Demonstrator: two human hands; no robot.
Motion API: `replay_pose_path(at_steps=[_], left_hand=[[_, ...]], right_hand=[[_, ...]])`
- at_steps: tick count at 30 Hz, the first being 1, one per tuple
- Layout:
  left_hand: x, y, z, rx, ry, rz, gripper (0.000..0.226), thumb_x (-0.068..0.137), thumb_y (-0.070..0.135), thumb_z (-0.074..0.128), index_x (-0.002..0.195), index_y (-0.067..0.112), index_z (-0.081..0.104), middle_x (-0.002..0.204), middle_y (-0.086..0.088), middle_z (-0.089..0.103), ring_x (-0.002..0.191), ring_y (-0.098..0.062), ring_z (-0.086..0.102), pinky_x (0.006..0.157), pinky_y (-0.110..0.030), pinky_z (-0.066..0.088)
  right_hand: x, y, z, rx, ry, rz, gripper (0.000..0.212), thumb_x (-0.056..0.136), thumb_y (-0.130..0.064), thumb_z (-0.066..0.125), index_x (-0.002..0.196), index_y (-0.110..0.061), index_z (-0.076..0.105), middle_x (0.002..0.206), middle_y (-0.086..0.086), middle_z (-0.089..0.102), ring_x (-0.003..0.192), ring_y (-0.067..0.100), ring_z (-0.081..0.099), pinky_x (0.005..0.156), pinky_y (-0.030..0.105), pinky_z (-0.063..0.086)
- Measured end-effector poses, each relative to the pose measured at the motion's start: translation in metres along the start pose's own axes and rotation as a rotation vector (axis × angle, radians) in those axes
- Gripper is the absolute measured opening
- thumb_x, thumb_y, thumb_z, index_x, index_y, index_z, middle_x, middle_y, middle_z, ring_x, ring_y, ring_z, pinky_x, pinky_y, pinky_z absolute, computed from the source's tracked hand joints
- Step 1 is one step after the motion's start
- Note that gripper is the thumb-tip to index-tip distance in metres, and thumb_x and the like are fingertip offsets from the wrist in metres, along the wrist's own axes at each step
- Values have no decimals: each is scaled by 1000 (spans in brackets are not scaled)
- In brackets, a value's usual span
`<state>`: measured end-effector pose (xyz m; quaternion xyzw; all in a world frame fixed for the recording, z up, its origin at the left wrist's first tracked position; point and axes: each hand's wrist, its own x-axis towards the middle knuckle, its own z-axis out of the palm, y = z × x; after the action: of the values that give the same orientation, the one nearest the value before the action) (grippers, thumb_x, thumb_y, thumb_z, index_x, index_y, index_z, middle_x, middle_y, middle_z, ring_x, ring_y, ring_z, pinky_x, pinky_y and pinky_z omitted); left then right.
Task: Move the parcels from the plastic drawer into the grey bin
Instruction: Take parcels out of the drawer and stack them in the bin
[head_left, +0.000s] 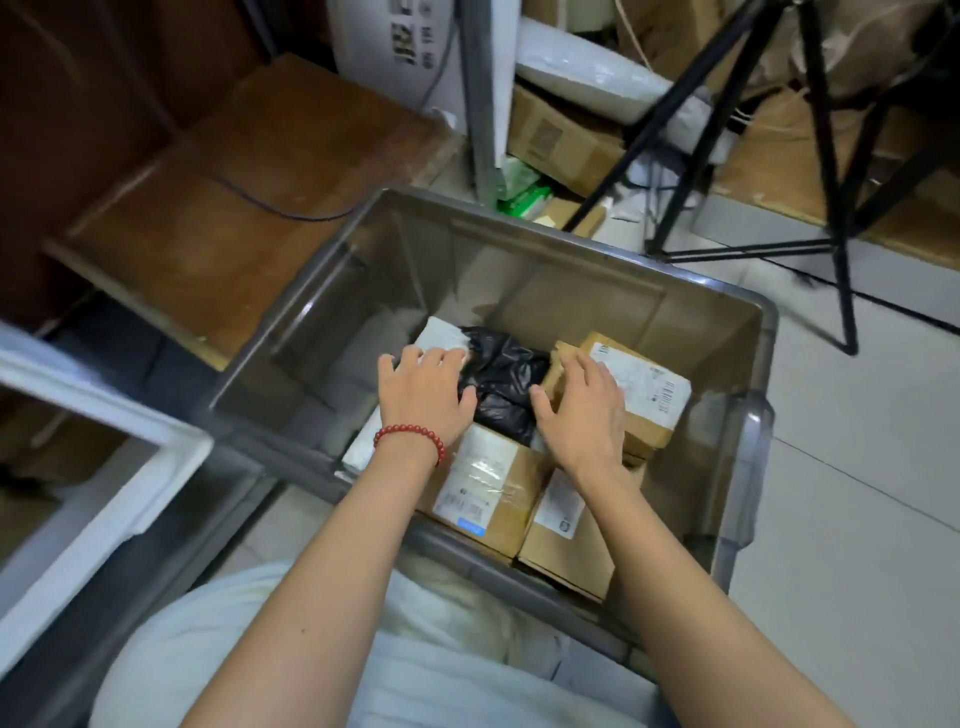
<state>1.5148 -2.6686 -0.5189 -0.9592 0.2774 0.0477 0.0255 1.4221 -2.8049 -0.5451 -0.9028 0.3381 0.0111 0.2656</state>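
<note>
Overhead view from the head camera. The grey bin (597, 301) is standing on the pale tiled floor (857, 493) at the centre of the view, directly in front of the person, and the parcels are lying inside it, covering its near and right portions. A brown wooden platform (249, 197) is lying beyond the bin to the left, and a white-rimmed container (104, 499) is sitting at the lower left, apart from the bin; its contents are not showing. A black tripod (826, 130) is standing beyond the bin to the right.

Within the bin, a labelled cardboard box (493, 493) is lying against the near wall, with a second labelled box (566, 540) touching its right side. A third box (649, 395), bearing a white label, is lying tilted toward the right wall. A black bag parcel (504, 374) is sitting between the two hands, and a white parcel (441, 335) is lying just left of it.

The left hand (423, 395) is resting palm down with fingers spread and nearly straight on the white parcel, its thumb touching the black bag parcel. The right hand (584, 410) is resting likewise, fingers extended over the edge of the third box, thumb against the black bag parcel; neither hand is gripping anything. A red bead bracelet (415, 436) is circling the left wrist
</note>
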Motion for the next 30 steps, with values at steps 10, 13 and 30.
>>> replay_pose_path(at_steps=[10,13,30], left_hand=[[-104,-117,-62,-18,100,-458,43,94,44,43,132,26,49,130,1,55,124,-24,44,99,-43,31],[-149,-153,-65,22,127,-575,41,92,43,45,128,25,51,126,-1,58,120,-25,46,97,-43,32],[-303,-263,-6,-163,73,-1065,43,91,39,48,129,19,51,122,-7,58,115,-29,48,93,-42,34]], right_hand=[[-59,-129,21,-129,-89,-575,60,95,-49,47,147,-20,36,153,2,36,141,21,30,116,37,24],[-88,-161,29,-168,-118,-717,60,96,-47,48,148,-21,35,154,1,34,142,23,28,115,38,22],[-175,-298,102,-343,-296,-1163,56,96,-44,47,144,-17,38,147,6,39,131,29,39,106,41,33]])
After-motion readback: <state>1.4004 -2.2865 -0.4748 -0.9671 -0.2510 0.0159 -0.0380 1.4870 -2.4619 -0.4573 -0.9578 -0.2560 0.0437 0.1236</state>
